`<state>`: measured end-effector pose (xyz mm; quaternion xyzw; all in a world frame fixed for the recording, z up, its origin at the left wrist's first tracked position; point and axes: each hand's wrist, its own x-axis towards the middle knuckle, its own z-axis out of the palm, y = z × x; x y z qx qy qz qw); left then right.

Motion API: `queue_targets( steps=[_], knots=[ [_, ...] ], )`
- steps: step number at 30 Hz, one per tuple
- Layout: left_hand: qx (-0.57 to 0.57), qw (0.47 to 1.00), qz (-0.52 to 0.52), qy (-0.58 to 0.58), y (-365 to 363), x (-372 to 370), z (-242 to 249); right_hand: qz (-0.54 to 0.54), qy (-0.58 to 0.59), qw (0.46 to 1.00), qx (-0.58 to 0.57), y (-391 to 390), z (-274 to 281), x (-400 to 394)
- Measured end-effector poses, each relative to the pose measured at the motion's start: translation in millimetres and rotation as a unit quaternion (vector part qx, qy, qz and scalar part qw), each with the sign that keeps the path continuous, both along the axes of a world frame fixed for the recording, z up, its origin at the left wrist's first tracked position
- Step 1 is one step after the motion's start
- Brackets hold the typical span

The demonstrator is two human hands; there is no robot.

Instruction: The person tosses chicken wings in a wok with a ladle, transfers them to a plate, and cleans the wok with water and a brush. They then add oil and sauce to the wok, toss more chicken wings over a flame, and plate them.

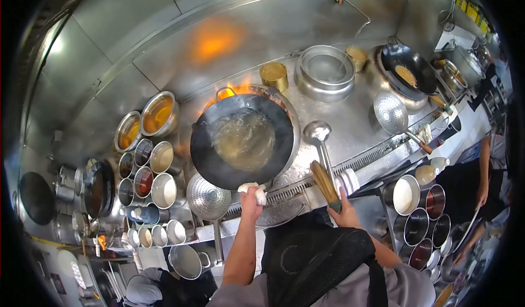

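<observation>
A large black wok (pixel 205 143) sits over a burner with orange flames at its far rim, and cloudy liquid (pixel 243 140) swirls inside. My left hand (pixel 251 203) is closed on a white cloth (pixel 258 193) at the wok's near edge. To the right, my right hand (pixel 344 213) is wrapped round the green-bound end of a bamboo brush (pixel 325 184), whose bristles point up and away from me. A steel ladle (pixel 318 132) lies just beyond the brush, its handle running towards a folded striped cloth (pixel 348 181).
Seasoning pots (pixel 163 190) and two bowls of orange liquid (pixel 158 114) stand left. A perforated strainer (pixel 209 196) lies beside the wok; another (pixel 390 113) is at right. Beyond are a steel pot (pixel 326 71) and second wok (pixel 421 66). Other people's arms (pixel 484 170) show far right.
</observation>
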<state>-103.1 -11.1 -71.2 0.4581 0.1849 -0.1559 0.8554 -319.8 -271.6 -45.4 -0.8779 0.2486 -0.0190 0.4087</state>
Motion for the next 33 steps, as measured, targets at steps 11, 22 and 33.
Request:
queue_targets(
  steps=[11,22,33],
  knots=[
    [0.196,0.974,0.040,-0.104,-40,-61,9,0.110,-0.130,0.957,0.237,-24,57,56],
    [0.527,0.792,0.050,-0.306,-76,-92,10,0.089,-0.081,0.745,0.657,6,82,218],
    [0.569,0.760,-0.037,-0.312,-37,-62,11,0.253,-0.268,0.909,0.195,24,27,158]
  ],
)
